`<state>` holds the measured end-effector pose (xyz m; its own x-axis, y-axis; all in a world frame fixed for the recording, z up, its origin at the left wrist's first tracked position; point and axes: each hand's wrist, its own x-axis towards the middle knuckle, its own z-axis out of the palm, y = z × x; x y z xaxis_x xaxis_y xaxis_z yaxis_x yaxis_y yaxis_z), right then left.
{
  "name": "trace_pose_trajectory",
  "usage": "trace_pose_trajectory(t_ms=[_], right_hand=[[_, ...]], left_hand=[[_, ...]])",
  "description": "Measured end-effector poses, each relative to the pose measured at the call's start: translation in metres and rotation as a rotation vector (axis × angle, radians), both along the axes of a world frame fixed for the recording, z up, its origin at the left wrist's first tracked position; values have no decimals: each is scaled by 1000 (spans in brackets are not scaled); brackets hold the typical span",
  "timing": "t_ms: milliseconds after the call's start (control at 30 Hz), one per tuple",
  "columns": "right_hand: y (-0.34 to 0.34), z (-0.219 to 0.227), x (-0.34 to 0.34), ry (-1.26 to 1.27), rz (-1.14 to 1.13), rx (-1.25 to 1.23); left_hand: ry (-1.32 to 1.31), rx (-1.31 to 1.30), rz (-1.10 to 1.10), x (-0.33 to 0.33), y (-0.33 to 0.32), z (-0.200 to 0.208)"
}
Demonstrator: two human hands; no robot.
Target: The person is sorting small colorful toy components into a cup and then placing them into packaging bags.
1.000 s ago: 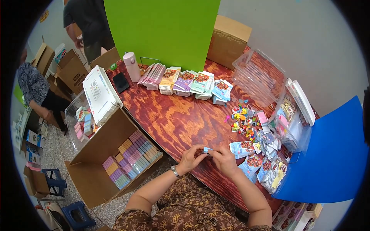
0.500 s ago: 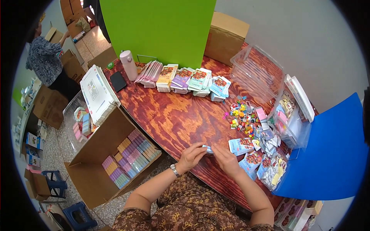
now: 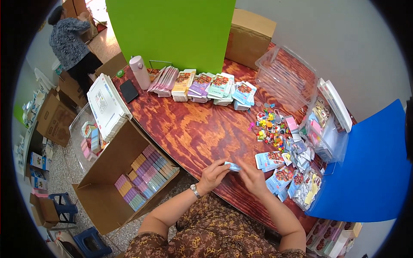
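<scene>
Left hand (image 3: 211,175): mine, thumb and fingers gripping the small box (image 3: 232,166) at its left end.
Right hand (image 3: 253,178): mine, fingers blurred at the other end; I cannot tell whether they grip.
Small box: light blue, between my hands, above the near part of the worktop (image 3: 185,133).
Blue packets (image 3: 269,161): lying near my right hand.
Trinkets (image 3: 272,129): colourful heap beyond those packets.
Packet row (image 3: 200,89): five stacks before the green panel (image 3: 170,34), pink leftmost, blue rightmost.
</scene>
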<state>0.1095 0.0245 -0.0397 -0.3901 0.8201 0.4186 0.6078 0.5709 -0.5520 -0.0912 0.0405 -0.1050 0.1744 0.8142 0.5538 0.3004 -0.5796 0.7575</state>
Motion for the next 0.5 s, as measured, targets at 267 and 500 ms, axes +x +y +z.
trace_pose_trajectory(t_ms=[267,500], right_hand=[[10,0,10,-143,53,121],[7,-1,4,-234,75,256]], left_hand=[[17,34,-12,2,1,6],[-4,21,10,5,3,5]])
